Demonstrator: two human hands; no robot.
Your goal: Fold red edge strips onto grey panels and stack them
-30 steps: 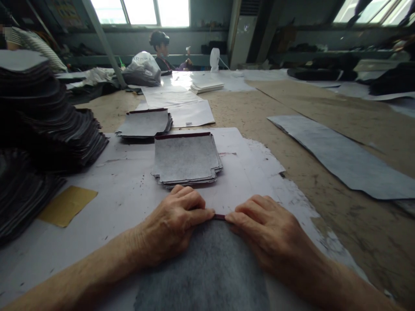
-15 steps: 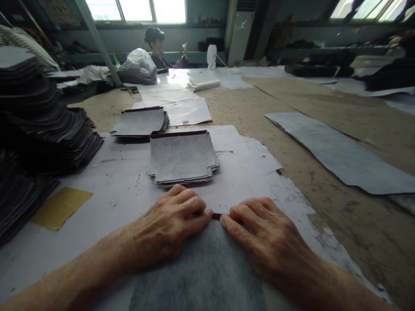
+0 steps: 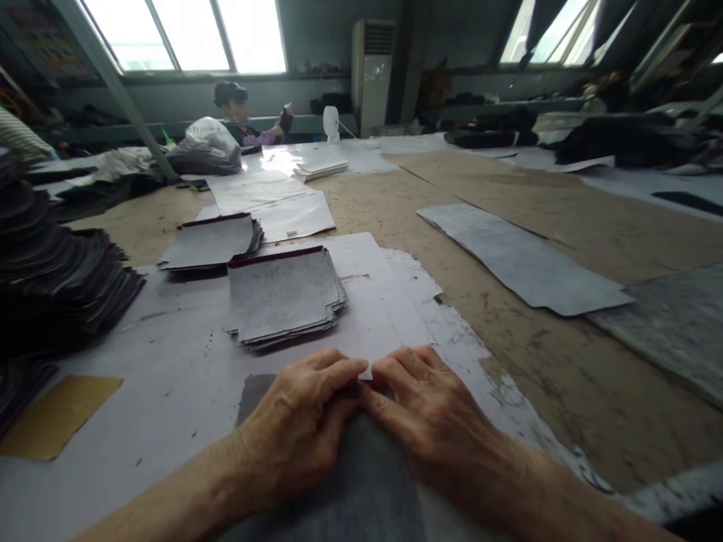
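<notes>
A grey, felt-like sheet point(image 3: 361, 489) lies in front of me, its near part running out of view at the bottom. My left hand point(image 3: 308, 414) is closed on the sheet's far edge, fingers curled and thumb tucked beneath. Close beside it, my right hand point(image 3: 432, 421) presses the same edge between bent fingers and thumb. The edge itself is mostly hidden under the fingers. A grey corner shows left of my left hand. Just beyond the hands sits a stack of grey pieces point(image 3: 282, 293) with a dark red top edge; a similar stack point(image 3: 212, 241) stands behind it.
Tall piles of dark pieces point(image 3: 62, 263) rise at the left, near a yellow-brown card point(image 3: 62, 414). White paper point(image 3: 175, 376) covers the table under my hands. A long grey panel point(image 3: 520, 260) lies at the right. Across the table sits a person point(image 3: 248, 124) near a small white fan point(image 3: 331, 124).
My hands have come closer together, and the dark red strip between them is now covered. A grey corner has appeared left of my left hand. The view has turned right and tilted up.
</notes>
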